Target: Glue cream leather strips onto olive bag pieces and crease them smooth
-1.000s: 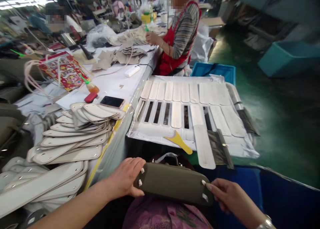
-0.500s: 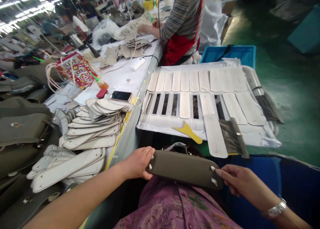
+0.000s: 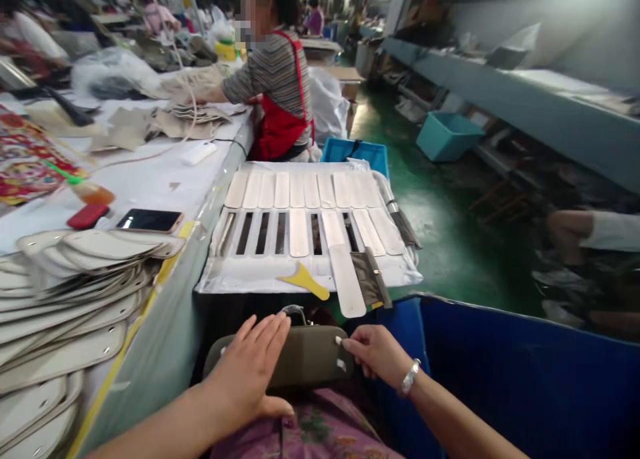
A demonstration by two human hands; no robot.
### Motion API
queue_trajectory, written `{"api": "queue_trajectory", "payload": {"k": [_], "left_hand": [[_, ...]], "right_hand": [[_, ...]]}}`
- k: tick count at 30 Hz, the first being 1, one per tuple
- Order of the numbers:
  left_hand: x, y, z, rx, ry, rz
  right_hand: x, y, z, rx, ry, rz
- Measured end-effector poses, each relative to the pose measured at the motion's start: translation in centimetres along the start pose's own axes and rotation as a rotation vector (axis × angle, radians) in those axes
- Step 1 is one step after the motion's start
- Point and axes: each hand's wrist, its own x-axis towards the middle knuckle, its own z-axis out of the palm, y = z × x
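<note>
An olive-brown panel with rounded ends lies across my lap, its long side running left to right. My left hand rests over its left half, fingers stretched out flat and thumb apart, covering part of it. At the panel's right end, my right hand pinches a small white tab between thumb and forefinger. Just below that tab, a second white tab sticks up from the panel. A wrapped handle shows behind the panel's far edge.
Ahead stands a white-covered rack bearing pale strips and a yellow tool. Stacked pale straps, a phone and a glue bottle lie on the left table. A blue bin is at right; a co-worker sits beyond.
My view has swung right. My left hand has gone from gripping the panel's left end to lying flat over it. My right hand still pinches at the right end.
</note>
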Motion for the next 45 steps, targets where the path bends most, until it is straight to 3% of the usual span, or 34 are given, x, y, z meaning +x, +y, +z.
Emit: {"api": "queue_trajectory", "payload": {"k": [4,7,13,25,32,40,45], "left_hand": [[5.6,5.0,1.7,-0.147,-0.013,0.083],[7.2,6.1,3.1,-0.197,0.029,0.060],[7.2,5.8,3.4,-0.233,0.143,0.065],[7.5,6.9,3.3,-0.192,0.137,0.040],[7.5,7.2,3.2,-0.194,0.154,0.010],[7.8,7.2,4.0,-0.193,0.207,-0.014],[7.9,7.1,3.8,-0.223,0.191,-0.023]], "right_hand": [[0.2,0.5,0.0,0.029,0.011,0.014],[0.3,0.9,-0.1,0.044,-0.014,0.002],[1.1,1.7,-0.8,0.038,-0.079,-0.015],[1.2,2.5,-0.8,0.031,-0.100,-0.016],[0.9,2.7,-0.8,-0.144,0.038,-0.101],[0.5,3.6,1.4,0.164,0.279,-0.301],[0.3,3.9,3.7,0.154,0.263,-0.369]]}}
